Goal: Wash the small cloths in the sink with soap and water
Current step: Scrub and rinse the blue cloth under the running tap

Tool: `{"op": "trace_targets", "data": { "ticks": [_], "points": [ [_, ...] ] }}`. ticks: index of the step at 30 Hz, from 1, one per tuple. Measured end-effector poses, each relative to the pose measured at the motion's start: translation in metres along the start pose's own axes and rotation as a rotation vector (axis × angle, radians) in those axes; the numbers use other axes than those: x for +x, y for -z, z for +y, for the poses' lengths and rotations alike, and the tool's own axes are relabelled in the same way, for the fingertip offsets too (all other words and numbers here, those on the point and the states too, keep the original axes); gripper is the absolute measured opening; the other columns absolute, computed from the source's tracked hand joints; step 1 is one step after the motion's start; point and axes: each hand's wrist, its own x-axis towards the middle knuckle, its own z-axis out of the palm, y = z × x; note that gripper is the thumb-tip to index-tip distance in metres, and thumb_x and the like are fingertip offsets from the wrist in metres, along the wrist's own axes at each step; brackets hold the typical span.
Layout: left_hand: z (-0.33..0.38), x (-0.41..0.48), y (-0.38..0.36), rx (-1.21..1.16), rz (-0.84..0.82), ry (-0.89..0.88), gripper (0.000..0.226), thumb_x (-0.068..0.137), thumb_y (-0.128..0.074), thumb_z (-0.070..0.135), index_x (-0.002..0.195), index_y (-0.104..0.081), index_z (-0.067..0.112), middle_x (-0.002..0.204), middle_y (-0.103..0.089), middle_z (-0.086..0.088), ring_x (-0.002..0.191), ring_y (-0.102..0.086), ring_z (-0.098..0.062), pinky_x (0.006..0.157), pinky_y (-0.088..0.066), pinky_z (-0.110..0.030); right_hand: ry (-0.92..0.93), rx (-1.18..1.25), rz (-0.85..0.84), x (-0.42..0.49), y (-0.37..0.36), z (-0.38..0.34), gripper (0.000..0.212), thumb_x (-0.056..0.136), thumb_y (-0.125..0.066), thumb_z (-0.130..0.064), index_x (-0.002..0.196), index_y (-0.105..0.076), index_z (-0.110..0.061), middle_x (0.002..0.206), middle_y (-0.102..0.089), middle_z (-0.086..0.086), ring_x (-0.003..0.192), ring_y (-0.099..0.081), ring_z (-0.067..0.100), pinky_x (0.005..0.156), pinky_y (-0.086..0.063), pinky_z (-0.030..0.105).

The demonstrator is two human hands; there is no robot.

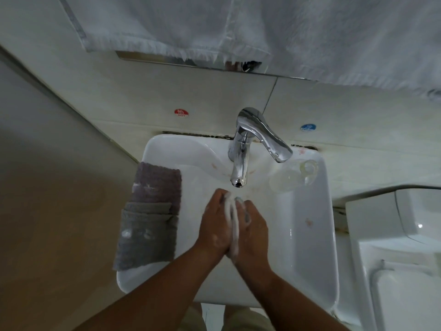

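Over the white sink (310, 223), my left hand (214, 225) and my right hand (254, 229) press palm to palm around a small white soapy cloth (233, 225). Only the cloth's foamy edge shows between the palms. They are just below the chrome tap's spout (238, 173); no running water is visible. Two grey cloths lie on the sink's left rim: a purplish one (157, 182) at the back and a grey one (148, 235) in front, hanging over the edge.
A clear glass (293, 175) lies on the sink's right back rim. White towels (214, 22) hang above the tiled wall. Red hot (181, 112) and blue cold (308, 127) stickers flank the tap. A white toilet cistern (393, 235) stands at the right.
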Motion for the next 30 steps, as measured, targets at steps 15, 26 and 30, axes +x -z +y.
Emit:
{"op": "trace_targets", "data": {
  "ticks": [15, 26, 30],
  "points": [
    [-0.009, -0.031, -0.013, 0.023, -0.158, -0.017, 0.034, 0.096, -0.049, 0.05, 0.1, -0.058, 0.017, 0.091, -0.068, -0.001, 0.085, -0.069, -0.014, 0.077, -0.059, -0.035, -0.19, 0.011, 0.054, 0.031, 0.017, 0.012, 0.041, 0.1, -0.061, -0.027, 0.065, -0.045, -0.013, 0.054, -0.048, -0.007, 0.05, -0.045, 0.003, 0.055, -0.037, 0.031],
    [-0.008, -0.022, -0.006, 0.149, -0.05, -0.112, 0.038, 0.09, -0.038, 0.058, 0.096, -0.053, 0.023, 0.087, -0.064, 0.005, 0.083, -0.066, -0.012, 0.075, -0.056, -0.035, -0.137, 0.01, 0.015, 0.017, 0.008, 0.016, 0.034, 0.099, -0.063, -0.022, 0.072, -0.051, -0.007, 0.061, -0.053, -0.004, 0.053, -0.051, 0.003, 0.054, -0.038, 0.026],
    [-0.018, 0.002, 0.0, 0.067, -0.025, 0.06, 0.02, 0.1, -0.05, 0.041, 0.092, -0.053, 0.023, 0.085, -0.063, 0.0, 0.094, -0.067, -0.028, 0.078, -0.052, -0.024, -0.011, -0.068, -0.044, -0.01, 0.0, 0.005, 0.016, 0.099, -0.063, -0.016, 0.084, -0.057, -0.018, 0.069, -0.057, -0.013, 0.065, -0.06, -0.002, 0.058, -0.049, 0.016]
  ]
}}
